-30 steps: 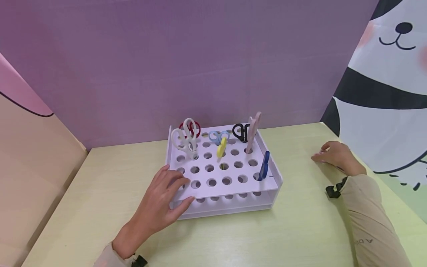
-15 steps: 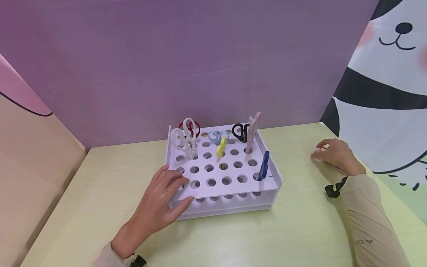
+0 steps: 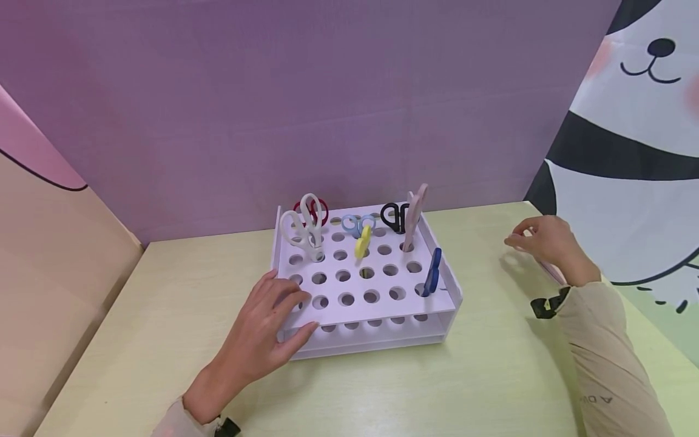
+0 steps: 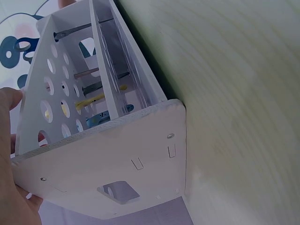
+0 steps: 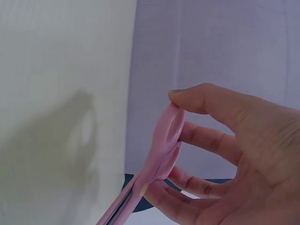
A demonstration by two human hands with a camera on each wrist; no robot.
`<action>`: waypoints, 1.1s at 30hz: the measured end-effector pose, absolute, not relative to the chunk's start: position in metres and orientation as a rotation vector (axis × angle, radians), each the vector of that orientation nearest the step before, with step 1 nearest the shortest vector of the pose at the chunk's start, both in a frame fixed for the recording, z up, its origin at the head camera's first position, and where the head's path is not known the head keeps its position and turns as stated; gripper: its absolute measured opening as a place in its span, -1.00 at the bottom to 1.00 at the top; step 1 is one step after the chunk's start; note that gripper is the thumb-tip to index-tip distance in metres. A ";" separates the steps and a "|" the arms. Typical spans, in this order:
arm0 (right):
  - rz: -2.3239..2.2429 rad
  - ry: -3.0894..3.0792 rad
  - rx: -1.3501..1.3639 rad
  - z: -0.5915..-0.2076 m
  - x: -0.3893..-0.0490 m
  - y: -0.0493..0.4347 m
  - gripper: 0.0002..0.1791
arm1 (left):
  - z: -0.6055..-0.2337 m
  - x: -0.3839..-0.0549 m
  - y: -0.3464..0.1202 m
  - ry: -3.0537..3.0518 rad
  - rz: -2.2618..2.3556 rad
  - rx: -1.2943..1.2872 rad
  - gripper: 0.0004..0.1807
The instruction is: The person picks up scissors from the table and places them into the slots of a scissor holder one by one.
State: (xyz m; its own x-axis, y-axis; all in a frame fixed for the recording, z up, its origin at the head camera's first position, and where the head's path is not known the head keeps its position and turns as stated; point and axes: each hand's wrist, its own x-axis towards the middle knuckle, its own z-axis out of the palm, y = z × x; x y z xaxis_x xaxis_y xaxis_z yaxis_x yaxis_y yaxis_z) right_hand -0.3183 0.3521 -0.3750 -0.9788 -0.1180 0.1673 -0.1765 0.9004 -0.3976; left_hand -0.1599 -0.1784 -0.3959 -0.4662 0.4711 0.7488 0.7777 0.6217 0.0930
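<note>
My left hand (image 3: 267, 325) holds the front left corner of a white tiered rack (image 3: 377, 314), its thumb at the front edge. In the left wrist view the rack's side panel (image 4: 93, 164) shows, with fingers at its edge. Off to the right, my right hand (image 3: 551, 246) pinches a pair of pink scissors (image 5: 161, 140) by the handles, above the table. Their blades point toward the lower left in the right wrist view. In the rack stand white scissors (image 3: 315, 247), yellow scissors (image 3: 363, 243), pale pink scissors (image 3: 413, 215) and navy scissors (image 3: 433, 273), handles up.
Red scissors (image 3: 326, 212), light blue scissors (image 3: 357, 230) and black scissors (image 3: 400, 221) stand in the rack's back rows. The pale wooden table (image 3: 491, 364) meets a purple backdrop (image 3: 349, 109) behind. A panda-print panel (image 3: 628, 206) borders the right side.
My right hand has risen from the table surface and shifted slightly away from me with the pink scissors. My left hand and the rack have stayed in place.
</note>
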 end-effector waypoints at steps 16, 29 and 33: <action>0.672 -2.783 0.242 -0.341 -0.301 0.321 -0.67 | -0.396 -0.159 -0.179 -2.154 -0.558 -0.971 -0.56; 0.685 -2.670 0.320 -0.318 -0.287 0.296 -0.69 | -0.395 -0.159 -0.179 -2.172 -0.566 -0.962 -0.57; 0.725 -2.673 0.328 -0.312 -0.280 0.287 -0.63 | -0.396 -0.159 -0.179 -2.165 -0.564 -0.964 -0.57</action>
State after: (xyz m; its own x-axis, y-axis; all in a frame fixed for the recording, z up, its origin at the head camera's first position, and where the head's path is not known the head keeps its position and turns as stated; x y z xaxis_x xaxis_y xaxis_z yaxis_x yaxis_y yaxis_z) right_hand -0.2799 0.2872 -0.3121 -0.9116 -0.1286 0.3904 -0.3083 0.8421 -0.4425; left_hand -0.1589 -0.1787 -0.3958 -0.4852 0.4692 0.7379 0.7697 0.6297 0.1057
